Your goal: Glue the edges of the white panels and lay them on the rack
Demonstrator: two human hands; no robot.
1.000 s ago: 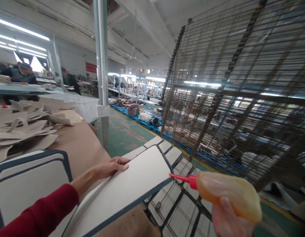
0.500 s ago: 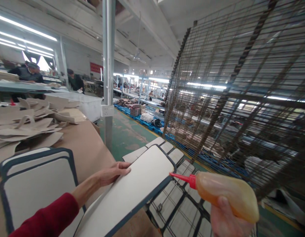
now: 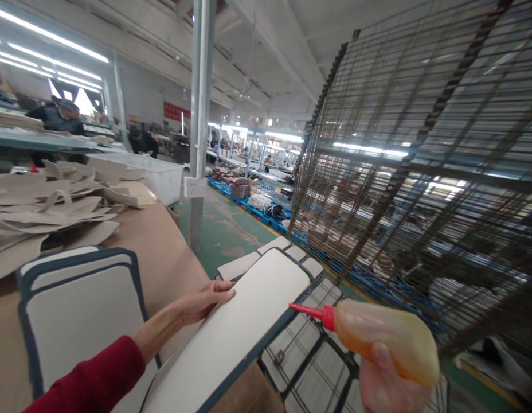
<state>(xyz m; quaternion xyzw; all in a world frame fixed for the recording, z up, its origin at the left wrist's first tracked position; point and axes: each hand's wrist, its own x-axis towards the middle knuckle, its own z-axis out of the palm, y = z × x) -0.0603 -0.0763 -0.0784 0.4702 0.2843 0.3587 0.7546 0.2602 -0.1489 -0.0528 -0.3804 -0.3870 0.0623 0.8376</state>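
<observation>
My left hand point(image 3: 210, 299) pinches the left edge of a long white panel point(image 3: 244, 321) with a dark blue border, which is tilted up off the table. In my right hand point(image 3: 388, 381) is a squeeze bottle point(image 3: 386, 332) of amber liquid, lying nearly level. Its red nozzle point(image 3: 306, 310) points left, and the tip is at the panel's right border. Whether the tip touches the border I cannot tell. Left of my forearm, similar blue-edged panels point(image 3: 85, 321) lie overlapping on the table.
The brown-covered table point(image 3: 163, 241) holds a heap of beige cut pieces point(image 3: 68, 201). Beyond the panel stands a wire rack point(image 3: 309, 344) with white panels on it. Raised wire racks point(image 3: 399, 143) fill the right side. A metal post point(image 3: 199, 126) rises past the table. Two people work at the far left.
The bottle's nozzle has moved from near the panel's far right corner down along its right border, toward me. My left hand keeps its hold. The whole view has shifted slightly.
</observation>
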